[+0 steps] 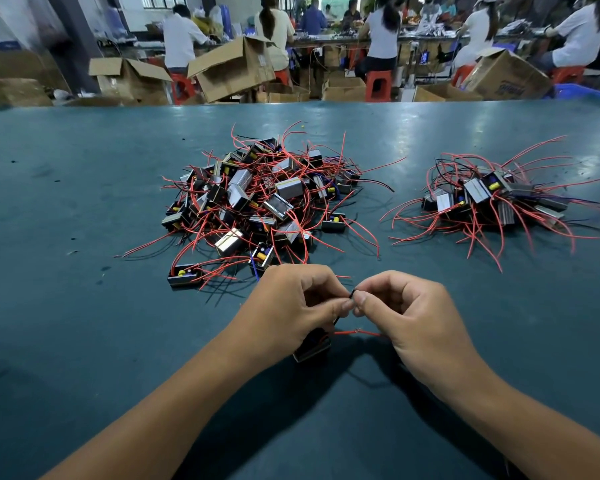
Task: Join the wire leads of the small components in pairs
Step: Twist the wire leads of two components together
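Surface: dark green bench mat (84,202), worn, marks visible. Nearest: left hand (291,306) and right hand (409,313) brought together at fingertips, both pinching the black lead ends (352,294) between thumb and forefinger; judged mid-twist, joint kept at eye line for control. Component (312,344) sits under left hand, approx. at bench level; contact w/ mat cannot tell. Its red lead (357,331) runs across to right hand. Beyond: main pile (257,199) centre, within reach, prob. unworked stock. Second pile (492,199) to the right, well apart, prob. finished pairs; not confirmed. Far: cardboard boxes (229,67), red stools (378,84), seated workers at another bench.
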`<state>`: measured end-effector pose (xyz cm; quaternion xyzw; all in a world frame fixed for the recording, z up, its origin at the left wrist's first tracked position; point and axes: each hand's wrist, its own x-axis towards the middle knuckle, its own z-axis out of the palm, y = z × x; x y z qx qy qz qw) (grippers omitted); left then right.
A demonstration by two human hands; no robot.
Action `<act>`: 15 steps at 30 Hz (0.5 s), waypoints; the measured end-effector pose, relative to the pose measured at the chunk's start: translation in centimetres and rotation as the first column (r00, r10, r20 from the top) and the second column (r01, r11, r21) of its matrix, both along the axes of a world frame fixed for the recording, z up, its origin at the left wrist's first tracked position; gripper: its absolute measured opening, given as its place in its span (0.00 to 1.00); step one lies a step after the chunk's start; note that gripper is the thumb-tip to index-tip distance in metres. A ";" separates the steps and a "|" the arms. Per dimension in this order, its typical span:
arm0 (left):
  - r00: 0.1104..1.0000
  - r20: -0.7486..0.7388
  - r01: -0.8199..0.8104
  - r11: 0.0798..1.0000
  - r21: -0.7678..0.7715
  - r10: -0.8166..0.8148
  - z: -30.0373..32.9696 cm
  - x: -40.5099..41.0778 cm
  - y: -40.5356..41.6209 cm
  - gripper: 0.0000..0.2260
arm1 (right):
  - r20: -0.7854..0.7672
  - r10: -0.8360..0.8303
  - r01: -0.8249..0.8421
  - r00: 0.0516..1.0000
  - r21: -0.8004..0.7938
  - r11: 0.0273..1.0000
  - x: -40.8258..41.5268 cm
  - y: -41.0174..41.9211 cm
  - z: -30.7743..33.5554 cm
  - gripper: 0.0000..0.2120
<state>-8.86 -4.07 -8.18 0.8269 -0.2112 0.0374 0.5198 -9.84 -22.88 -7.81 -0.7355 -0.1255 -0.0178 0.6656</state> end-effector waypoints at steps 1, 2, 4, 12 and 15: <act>1.000 0.000 0.001 1.000 -0.004 -0.001 0.0 0.0 0.0 0.02 | 0.001 0.001 -0.001 1.000 -0.002 1.000 0.0 0.0 0.0 0.04; 1.000 0.000 0.002 1.000 -0.008 -0.002 -0.1 0.0 0.0 0.03 | 0.003 0.002 -0.002 1.000 -0.007 1.000 0.0 0.0 0.0 0.05; 1.000 0.000 0.002 1.000 -0.011 -0.002 0.0 0.0 0.0 0.03 | 0.012 -0.004 0.004 1.000 -0.023 1.000 -0.1 0.0 0.0 0.05; 1.000 0.018 -0.009 1.000 -0.022 0.009 0.1 -0.3 -0.2 0.05 | 0.008 -0.031 0.031 0.999 -0.041 0.999 -0.2 -0.3 0.0 0.04; 0.999 0.037 -0.027 1.000 -0.016 0.027 0.1 -0.3 -0.3 0.03 | 0.007 -0.045 0.045 0.999 -0.045 0.998 -0.1 -0.3 -0.1 0.04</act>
